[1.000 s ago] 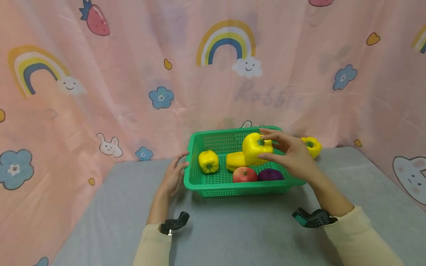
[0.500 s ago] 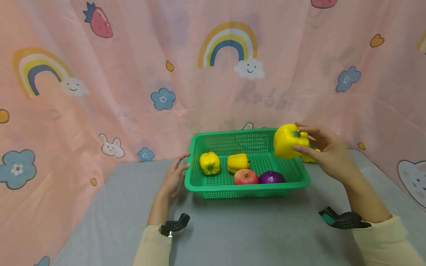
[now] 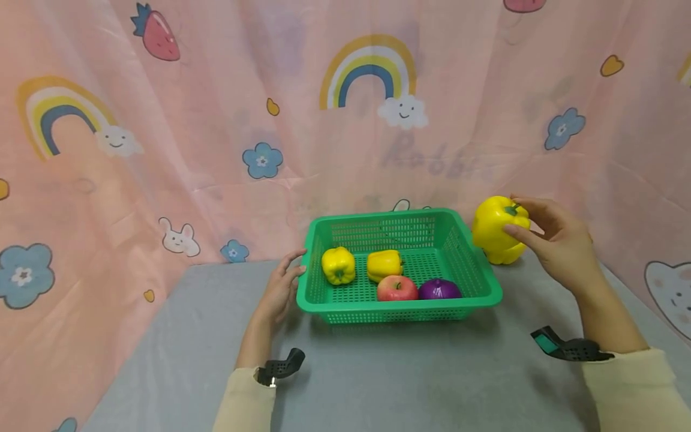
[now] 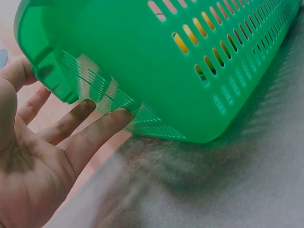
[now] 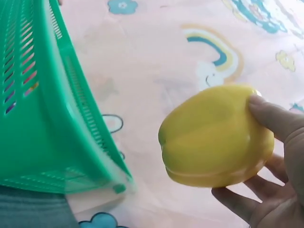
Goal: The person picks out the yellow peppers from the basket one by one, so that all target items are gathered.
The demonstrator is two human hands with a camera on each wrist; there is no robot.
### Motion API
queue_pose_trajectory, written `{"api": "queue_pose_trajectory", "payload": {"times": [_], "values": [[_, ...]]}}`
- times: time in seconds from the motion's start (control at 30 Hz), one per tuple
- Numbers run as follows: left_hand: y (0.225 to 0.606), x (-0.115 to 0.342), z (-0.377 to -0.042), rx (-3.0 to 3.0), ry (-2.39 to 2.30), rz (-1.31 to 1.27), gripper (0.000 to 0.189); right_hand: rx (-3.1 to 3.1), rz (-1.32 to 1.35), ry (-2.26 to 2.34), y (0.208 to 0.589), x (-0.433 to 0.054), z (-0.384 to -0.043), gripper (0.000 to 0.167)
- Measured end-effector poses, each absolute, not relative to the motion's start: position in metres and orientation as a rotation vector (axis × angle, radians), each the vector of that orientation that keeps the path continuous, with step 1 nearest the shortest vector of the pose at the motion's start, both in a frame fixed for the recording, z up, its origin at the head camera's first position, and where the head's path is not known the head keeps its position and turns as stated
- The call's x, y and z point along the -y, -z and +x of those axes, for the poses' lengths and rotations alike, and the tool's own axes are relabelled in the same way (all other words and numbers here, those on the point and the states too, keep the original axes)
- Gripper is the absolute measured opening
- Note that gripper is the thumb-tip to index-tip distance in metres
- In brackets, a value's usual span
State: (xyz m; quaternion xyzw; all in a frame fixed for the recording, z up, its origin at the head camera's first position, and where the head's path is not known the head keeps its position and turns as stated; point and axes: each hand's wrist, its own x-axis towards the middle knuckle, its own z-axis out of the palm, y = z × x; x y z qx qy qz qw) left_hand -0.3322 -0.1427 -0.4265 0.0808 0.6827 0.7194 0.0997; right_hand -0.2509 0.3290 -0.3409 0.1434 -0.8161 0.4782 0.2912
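My right hand (image 3: 564, 243) grips a yellow bell pepper (image 3: 490, 222) between thumb and fingers, raised beside the right end of a green plastic basket (image 3: 399, 305). In the right wrist view, the held bell pepper (image 5: 213, 137) shows its smooth side, apart from the basket. Below it in the head view, a second yellow bell pepper (image 3: 504, 256) is mostly hidden. My left hand (image 3: 278, 288) touches the basket's left end, its fingers (image 4: 97, 130) extended against the wall under the rim. Inside the basket lie two yellow bell peppers (image 3: 338, 266), a red apple (image 3: 397, 288) and a shiny purple vegetable (image 3: 439, 289).
The basket stands on a table with a grey cloth (image 3: 394, 372). A pink curtain (image 3: 216, 150) printed with rainbows, flowers and rabbits hangs close behind it. Black wrist mounts (image 3: 572, 349) sit on both forearms.
My right hand has carried the yellow bell pepper from over the basket to the right, past its right rim. The left hand has stayed at the basket's left end.
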Motion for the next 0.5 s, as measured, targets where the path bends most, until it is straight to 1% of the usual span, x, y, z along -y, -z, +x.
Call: {"api": "queue_pose_trajectory", "payload": {"times": [0.2, 0.37, 0.5], "values": [[0.426, 0.142, -0.332, -2.017, -2.131, 0.244, 0.043, 2.217, 0.465, -1.293, 0.355, -0.337, -0.259, 0.048], [0.426, 0.142, -0.331, -2.010, -2.128, 0.250, 0.044, 2.230, 0.462, -1.289, 0.363, -0.340, -0.263, 0.049], [0.426, 0.142, -0.330, -2.014, -2.124, 0.240, 0.044, 2.212, 0.461, -1.308, 0.365, -0.340, -0.264, 0.047]]}}
